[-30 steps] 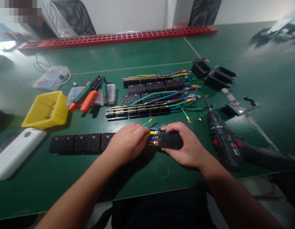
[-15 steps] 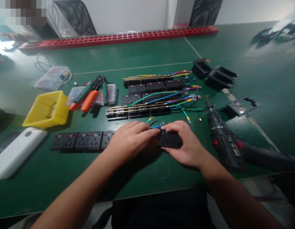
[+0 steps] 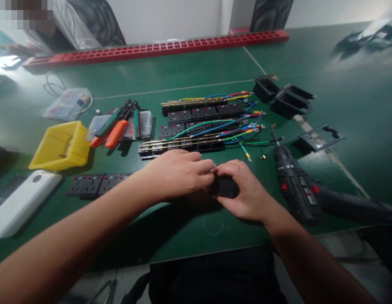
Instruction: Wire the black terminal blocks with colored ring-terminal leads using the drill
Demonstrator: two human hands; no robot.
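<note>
My right hand (image 3: 250, 194) wraps thumb and fingers around a small black plastic block (image 3: 227, 188), low over the green table. At the block's left end my left hand (image 3: 183, 175) curls its fingers together. What the left fingertips pinch is hidden behind the knuckles. To the left lies a row of black socket modules (image 3: 91, 185), partly covered by my left forearm. Beyond my hands are more socket strips (image 3: 183, 147) with brass rods and coloured wires (image 3: 234, 137) ending in ring terminals.
A cordless drill (image 3: 299, 185) lies right of my hands. Black plastic frames (image 3: 291, 101) stand behind it. On the left are a yellow bin (image 3: 59, 145), a white case (image 3: 25, 204) and orange-green pliers (image 3: 115, 126). A red slotted rail (image 3: 158, 50) spans the back.
My left hand has turned, its forearm lower and further left, the knuckles now covering the block's left end, whose inner parts showed before. The right hand keeps its hold.
</note>
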